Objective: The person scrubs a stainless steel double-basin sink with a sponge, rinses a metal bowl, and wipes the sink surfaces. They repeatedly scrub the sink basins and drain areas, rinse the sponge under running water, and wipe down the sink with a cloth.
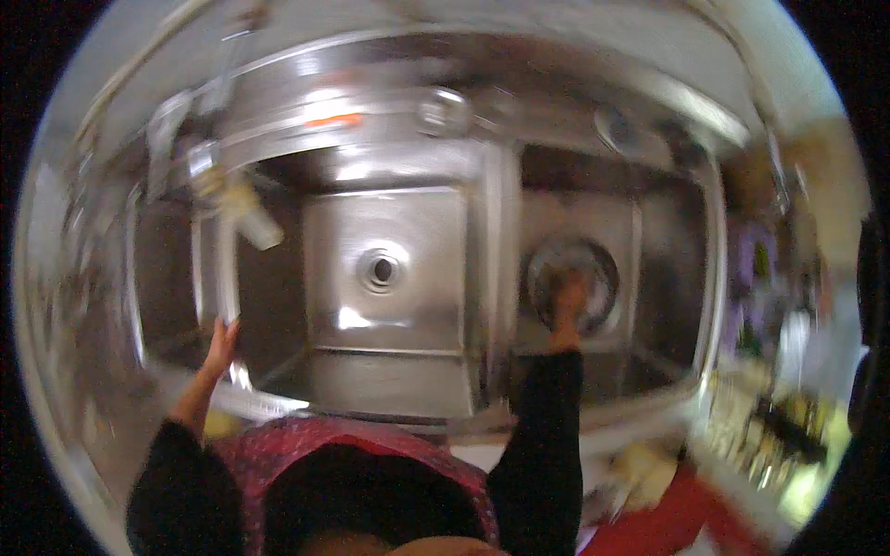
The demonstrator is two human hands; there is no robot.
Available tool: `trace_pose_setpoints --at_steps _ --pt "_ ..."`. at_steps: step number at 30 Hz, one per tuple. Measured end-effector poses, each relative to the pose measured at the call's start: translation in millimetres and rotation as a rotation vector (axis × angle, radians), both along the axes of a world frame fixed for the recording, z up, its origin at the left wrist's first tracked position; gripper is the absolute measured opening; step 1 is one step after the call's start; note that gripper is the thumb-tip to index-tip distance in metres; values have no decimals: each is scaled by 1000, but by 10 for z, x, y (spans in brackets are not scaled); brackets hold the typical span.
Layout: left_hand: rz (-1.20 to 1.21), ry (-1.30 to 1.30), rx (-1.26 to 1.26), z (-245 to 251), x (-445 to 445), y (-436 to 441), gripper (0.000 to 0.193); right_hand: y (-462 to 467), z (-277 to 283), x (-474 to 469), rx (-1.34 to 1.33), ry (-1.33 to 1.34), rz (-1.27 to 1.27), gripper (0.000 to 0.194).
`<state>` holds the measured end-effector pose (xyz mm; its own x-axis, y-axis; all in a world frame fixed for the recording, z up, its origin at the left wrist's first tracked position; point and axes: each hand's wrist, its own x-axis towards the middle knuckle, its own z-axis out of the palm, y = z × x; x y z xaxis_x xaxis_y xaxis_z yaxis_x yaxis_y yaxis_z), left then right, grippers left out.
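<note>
My left hand [222, 344] rests at the near end of the metal divider [226, 271] between the left and middle basins, with its fingers slightly apart and nothing seen in them. Inside the right basin [667, 299] of the steel sink, my right hand [571, 299] reaches down to a round metal vessel [606, 274], probably a bowl. Motion blur hides whether the fingers grip its rim or something dark within it. The middle basin [396, 313] shows a bare floor around its round drain [382, 270].
A faucet with a pale, cloth-like sleeve on its spout [254, 219] hangs over the divider at left. On the back ledge are an orange item [334, 120] and a blurred round metal item [443, 111]. A red sleeve [660, 511], perhaps another person's, shows at lower right.
</note>
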<state>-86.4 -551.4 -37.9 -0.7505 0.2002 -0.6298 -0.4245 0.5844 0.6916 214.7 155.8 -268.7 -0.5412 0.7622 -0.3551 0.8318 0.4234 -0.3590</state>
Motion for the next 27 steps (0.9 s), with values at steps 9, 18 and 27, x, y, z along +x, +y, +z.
trace_pose_setpoints --at_steps 9,18,27 --pt "-181 273 -419 190 -85 277 63 204 986 495 -670 840 -369 51" --pt "-123 348 -407 383 -131 282 59 -1200 2416 -629 -701 821 -346 53" --pt "-237 336 -117 489 -164 145 80 -2730 3076 -1601 -877 731 -225 56"
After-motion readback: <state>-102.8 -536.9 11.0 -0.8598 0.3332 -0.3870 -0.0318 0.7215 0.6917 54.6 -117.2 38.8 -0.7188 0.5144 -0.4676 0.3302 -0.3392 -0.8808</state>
